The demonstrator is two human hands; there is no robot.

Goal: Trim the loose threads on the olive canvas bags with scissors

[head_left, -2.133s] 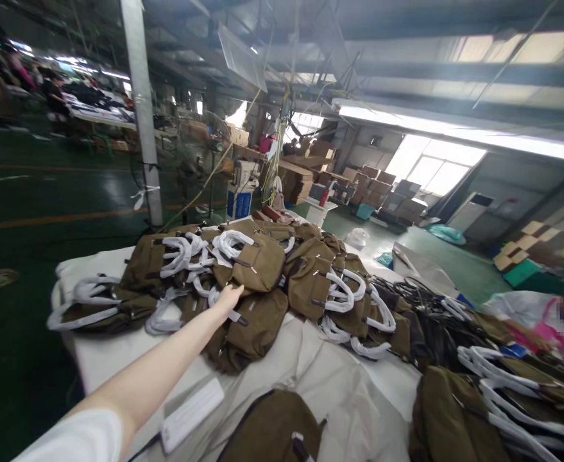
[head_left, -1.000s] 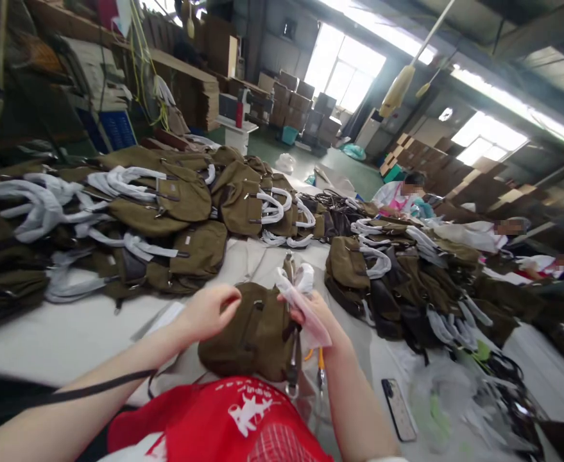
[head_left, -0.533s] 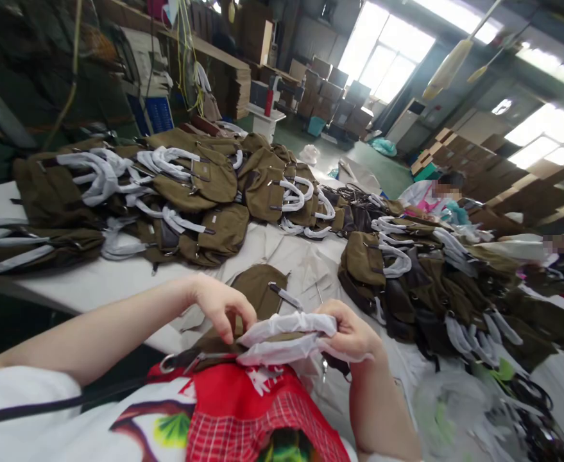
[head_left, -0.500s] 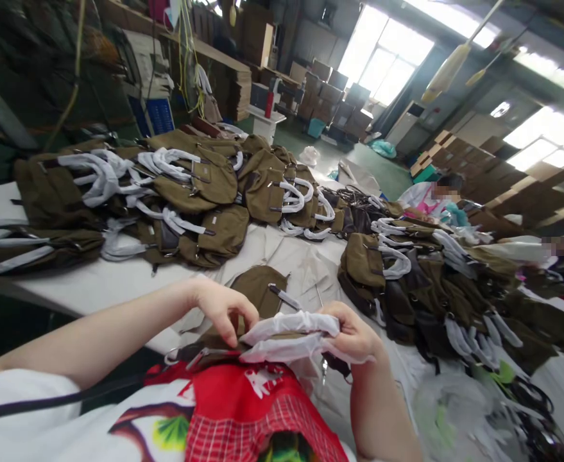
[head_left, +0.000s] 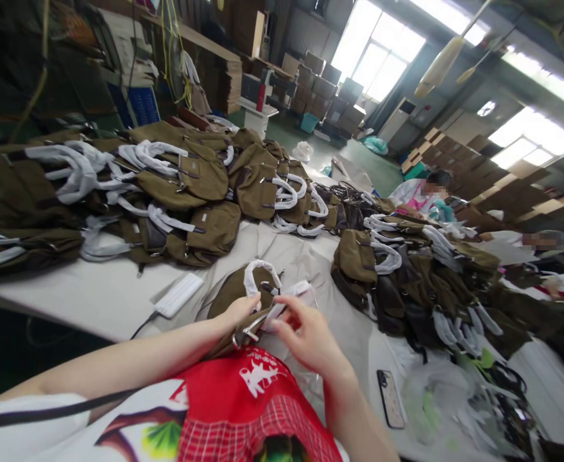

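An olive-brown canvas bag (head_left: 231,292) rests at the table's near edge, against the red apron (head_left: 224,385). One of its handles, wrapped in white film (head_left: 262,264), arches up on the far side. My left hand (head_left: 240,312) is closed on the bag's top edge by that handle's base. On the near side, my right hand (head_left: 305,330) has its thumb and forefinger around a second wrapped handle (head_left: 273,314), its other fingers curled. A metal zip end (head_left: 251,330) shows below my left hand. The bag's lower part is hidden by my arms.
Similar bags with wrapped handles (head_left: 190,192) are heaped at the back left, and another heap (head_left: 397,276) lies to the right. A white flat device with a cable (head_left: 180,295), a phone (head_left: 390,399) and a clear plastic bag (head_left: 435,398) lie on the table. Co-workers (head_left: 419,192) are at the far right.
The wrapped handles that my right hand held together are now apart, one arched on the far side. My left hand has shifted to the bag's top edge. The view has moved a little.
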